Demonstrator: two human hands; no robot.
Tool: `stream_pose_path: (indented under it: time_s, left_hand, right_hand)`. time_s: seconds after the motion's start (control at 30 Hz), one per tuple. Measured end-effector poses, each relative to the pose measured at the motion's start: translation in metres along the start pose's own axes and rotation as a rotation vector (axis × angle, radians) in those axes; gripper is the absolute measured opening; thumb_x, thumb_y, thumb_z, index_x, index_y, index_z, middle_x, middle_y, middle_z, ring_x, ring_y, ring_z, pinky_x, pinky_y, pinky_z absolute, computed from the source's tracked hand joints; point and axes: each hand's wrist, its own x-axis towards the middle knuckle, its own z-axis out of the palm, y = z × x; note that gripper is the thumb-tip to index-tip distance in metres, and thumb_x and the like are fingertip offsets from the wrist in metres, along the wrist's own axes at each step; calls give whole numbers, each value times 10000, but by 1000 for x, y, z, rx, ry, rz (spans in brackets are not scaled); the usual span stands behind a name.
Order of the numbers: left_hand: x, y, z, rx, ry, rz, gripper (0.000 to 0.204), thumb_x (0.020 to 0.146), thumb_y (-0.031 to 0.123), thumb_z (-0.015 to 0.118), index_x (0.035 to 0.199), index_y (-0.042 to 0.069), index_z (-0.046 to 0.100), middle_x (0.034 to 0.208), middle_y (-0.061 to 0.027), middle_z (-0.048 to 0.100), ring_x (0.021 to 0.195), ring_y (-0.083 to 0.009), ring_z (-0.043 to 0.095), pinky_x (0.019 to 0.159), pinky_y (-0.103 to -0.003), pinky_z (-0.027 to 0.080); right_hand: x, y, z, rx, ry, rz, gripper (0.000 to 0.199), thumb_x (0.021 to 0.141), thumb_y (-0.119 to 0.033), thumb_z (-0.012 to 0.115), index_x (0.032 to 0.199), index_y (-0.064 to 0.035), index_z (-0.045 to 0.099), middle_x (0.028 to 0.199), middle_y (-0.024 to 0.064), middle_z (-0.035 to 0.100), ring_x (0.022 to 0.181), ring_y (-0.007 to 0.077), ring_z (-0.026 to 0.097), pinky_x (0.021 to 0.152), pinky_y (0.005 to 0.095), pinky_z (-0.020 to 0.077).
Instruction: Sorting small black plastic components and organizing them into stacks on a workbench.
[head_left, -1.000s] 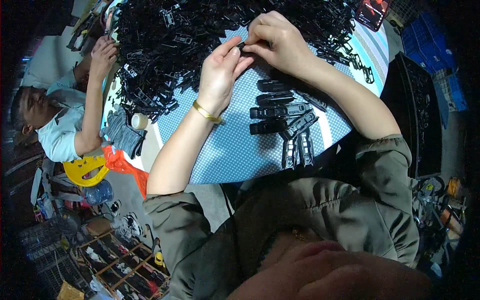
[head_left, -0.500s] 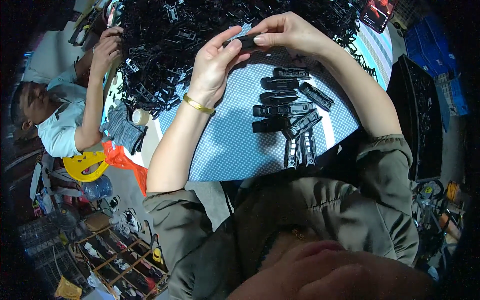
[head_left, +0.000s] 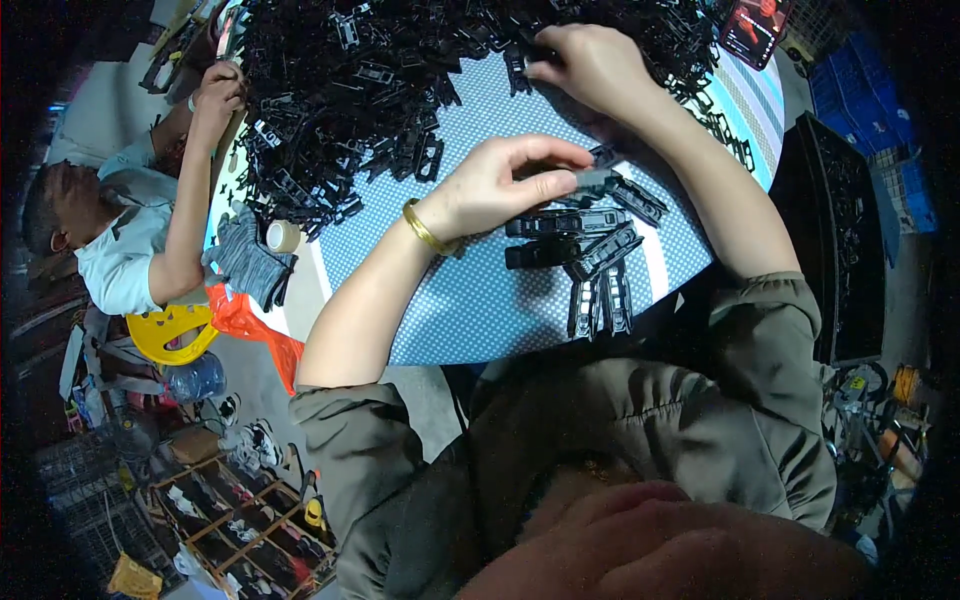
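Note:
My left hand [head_left: 500, 190] is over the small group of black plastic parts [head_left: 605, 250] on the blue dotted mat [head_left: 460, 310]. Its thumb and fingers pinch a black plastic part [head_left: 597, 182], blurred by motion, at the top of that group. Farther off, my right hand [head_left: 595, 65] reaches to the near edge of a large heap of black plastic parts [head_left: 370, 90]. Its thumb and index finger curl around a dark part [head_left: 522, 55] there, partly hidden against the heap.
A phone with a lit screen [head_left: 754, 30] lies at the far right. On the left are a tape roll [head_left: 282, 236], a grey glove [head_left: 250, 258] and an orange-red bag [head_left: 240, 315]. A co-worker [head_left: 130, 240] sits at the left edge, one hand by the heap.
My hands, together on one black part before, have separated. The left came down and right with the part to the small group; the right went to the heap.

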Motion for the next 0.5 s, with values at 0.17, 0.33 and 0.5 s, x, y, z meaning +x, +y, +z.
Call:
stream_pose_path:
  time_s: [0.17, 0.33, 0.5]
  left_hand:
    - [0, -12, -7, 203, 433, 121, 266, 807, 108, 576, 1056, 16, 561, 957, -74, 608, 868, -124, 563, 760, -238, 452]
    - [8, -16, -13, 1042, 841, 505, 401, 692, 72, 655, 1074, 59, 534, 878, -107, 550, 795, -242, 554, 661, -309, 470]
    - [5, -17, -11, 861, 782, 429, 300, 691, 23, 617, 985, 32, 554, 845, -103, 540, 708, -239, 553, 630, -312, 465]
  right_hand:
    - [5, -8, -12, 44, -47, 53, 259, 725, -245, 602, 913, -67, 615, 767, 119, 626, 719, 300, 601, 635, 389, 481]
    - [-5, -33, -38, 591, -283, 173, 256, 753, -243, 622, 901, -35, 623, 715, 89, 630, 630, 145, 595, 600, 261, 474]
    - [-15, -44, -52, 657, -292, -61, 321, 779, -293, 620, 948, -20, 624, 785, 103, 630, 673, 170, 596, 596, 264, 474]
